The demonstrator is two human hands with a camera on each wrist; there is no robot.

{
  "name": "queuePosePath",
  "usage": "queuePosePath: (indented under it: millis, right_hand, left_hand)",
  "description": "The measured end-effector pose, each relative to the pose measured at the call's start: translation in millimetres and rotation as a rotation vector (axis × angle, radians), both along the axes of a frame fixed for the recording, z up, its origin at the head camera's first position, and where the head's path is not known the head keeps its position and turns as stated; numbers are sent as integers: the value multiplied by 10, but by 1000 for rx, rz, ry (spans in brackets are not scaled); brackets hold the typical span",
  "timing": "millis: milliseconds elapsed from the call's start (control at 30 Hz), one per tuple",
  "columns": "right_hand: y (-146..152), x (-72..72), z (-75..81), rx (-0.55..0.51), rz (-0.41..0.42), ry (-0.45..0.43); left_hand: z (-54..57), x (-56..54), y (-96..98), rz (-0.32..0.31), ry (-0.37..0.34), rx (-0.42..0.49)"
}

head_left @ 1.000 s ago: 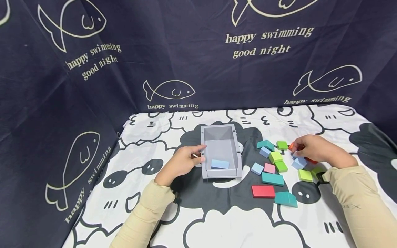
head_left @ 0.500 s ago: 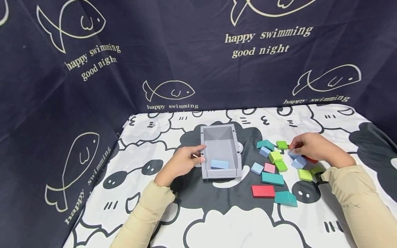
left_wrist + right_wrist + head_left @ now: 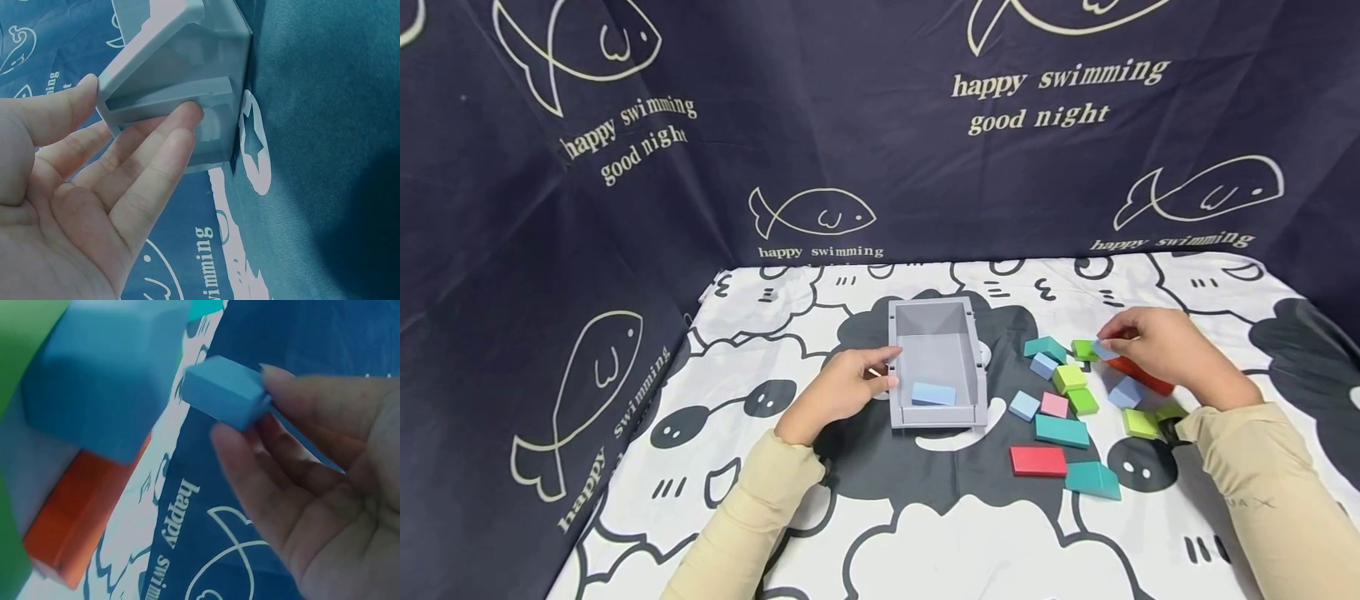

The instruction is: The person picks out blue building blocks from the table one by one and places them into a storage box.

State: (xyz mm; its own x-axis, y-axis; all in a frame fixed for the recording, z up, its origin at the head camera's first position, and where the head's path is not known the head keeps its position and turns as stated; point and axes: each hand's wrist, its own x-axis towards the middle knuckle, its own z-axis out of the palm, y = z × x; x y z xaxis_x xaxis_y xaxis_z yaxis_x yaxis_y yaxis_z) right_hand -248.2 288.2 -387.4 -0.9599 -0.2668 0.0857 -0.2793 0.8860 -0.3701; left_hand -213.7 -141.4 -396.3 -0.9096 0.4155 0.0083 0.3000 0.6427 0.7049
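I'm seemingly just starting: my left hand (image 3: 844,385) is gripping the bin (image 3: 938,417), where only 1 bar (image 3: 933,394) is lying, and to its right, beside over 10 loose blocks (image 3: 1037,461), my right hand (image 3: 1159,343) is pinching a blue block (image 3: 224,390).

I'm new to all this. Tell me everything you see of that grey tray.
The grey tray is an oblong, open-topped box, smooth and plastic-looking, with raised walls and small dark marks along its long rims. It sits open side up on the patterned cloth, long sides running away from the person. One light blue block lies inside, toward the near end. The left hand holds its left side.
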Motion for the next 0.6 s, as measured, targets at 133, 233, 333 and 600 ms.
queuePosePath:
  millis: [133,233,333,600]
  right_hand:
    - [-75,33,45,-49,-23,66]
    - [-135,68,84,-72,-42,91]
    - [-189,107,111,-95,-62,110]
    - [-387,228,161,-216,-63,300]
  left_hand:
    - [-2,-4,-5,1,0,-1]
    - [3,-3,-6,2,3,1]
    - [8,-2,-5,-2,6,4]
    - [-1,-1,-6,-6,6,3]
